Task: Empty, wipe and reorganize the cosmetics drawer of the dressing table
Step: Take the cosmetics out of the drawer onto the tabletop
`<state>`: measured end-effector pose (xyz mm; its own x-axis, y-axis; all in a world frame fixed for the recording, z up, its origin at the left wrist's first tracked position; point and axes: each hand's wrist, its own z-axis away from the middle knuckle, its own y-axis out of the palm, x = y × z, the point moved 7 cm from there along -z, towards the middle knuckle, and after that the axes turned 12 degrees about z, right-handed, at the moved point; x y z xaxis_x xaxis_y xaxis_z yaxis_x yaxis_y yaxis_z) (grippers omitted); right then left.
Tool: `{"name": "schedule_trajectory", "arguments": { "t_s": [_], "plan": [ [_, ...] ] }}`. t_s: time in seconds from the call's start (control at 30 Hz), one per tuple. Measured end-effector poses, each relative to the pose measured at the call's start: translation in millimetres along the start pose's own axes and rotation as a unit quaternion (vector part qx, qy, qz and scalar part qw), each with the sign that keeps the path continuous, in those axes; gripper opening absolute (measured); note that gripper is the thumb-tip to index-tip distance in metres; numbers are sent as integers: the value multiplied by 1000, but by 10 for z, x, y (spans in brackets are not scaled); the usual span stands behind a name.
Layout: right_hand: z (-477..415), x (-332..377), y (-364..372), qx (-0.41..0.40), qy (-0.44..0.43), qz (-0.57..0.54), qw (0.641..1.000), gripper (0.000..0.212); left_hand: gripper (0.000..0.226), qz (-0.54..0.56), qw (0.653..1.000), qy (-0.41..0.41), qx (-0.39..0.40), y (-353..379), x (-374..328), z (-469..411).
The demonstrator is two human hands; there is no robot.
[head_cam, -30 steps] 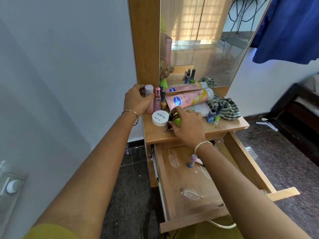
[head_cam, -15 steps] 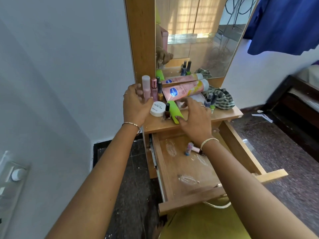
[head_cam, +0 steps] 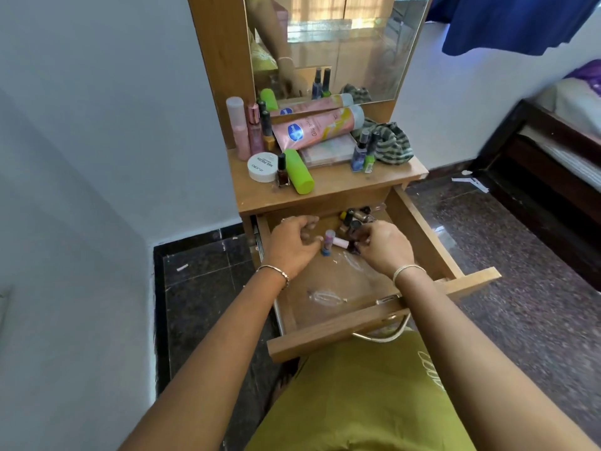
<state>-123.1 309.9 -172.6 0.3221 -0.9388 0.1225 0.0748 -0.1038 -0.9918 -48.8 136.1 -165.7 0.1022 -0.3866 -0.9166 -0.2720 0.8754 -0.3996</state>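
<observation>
Both arms reached forward and down into the open drawer of the table, palms turned toward each other. The left hand, at the drawer's back left, had its fingers loosely curled on nothing, thumb just beside an upright blue-capped tube. The right hand, mid-drawer, curled down onto a cluster of small bottles at the drawer's back, and whether it gripped one could not be told.
</observation>
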Motion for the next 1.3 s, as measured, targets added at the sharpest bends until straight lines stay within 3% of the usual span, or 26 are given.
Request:
{"name": "schedule_trajectory", "arguments": {
  "t_s": [0.13, 0.37, 0.53, 0.7, 0.87, 1.07, 1.3],
  "plan": [
    [-30, 133, 62, -13, -40, 43, 998, 15, 50, -88, 995, -16, 48, 257, 101, -116],
    [-75, 291, 215, 31, -76, 121, 989, 19, 26, -128, 990, -31, 48, 379, 206, -260],
    [-60, 287, 251, 44, -69, 127, 989, 15, 34, -127, 989, -23, 73, 447, 242, -278],
    [-30, 300, 210, 40, -73, 134, 987, 15, 23, -112, 990, -15, 81, 506, 224, -248],
    [56, 210, 78, 23, -63, 67, 995, 24, 19, -72, 996, -15, 51, 353, 137, -184],
    [109, 231, -166, 27, -57, -125, 990, 23, 22, 64, 998, -2, -27, -147, -53, 26],
    [29, 726, -722, -72, -100, -243, 962, 12, 29, 121, 984, 23, -129, -915, -267, 8]
  ]
}}
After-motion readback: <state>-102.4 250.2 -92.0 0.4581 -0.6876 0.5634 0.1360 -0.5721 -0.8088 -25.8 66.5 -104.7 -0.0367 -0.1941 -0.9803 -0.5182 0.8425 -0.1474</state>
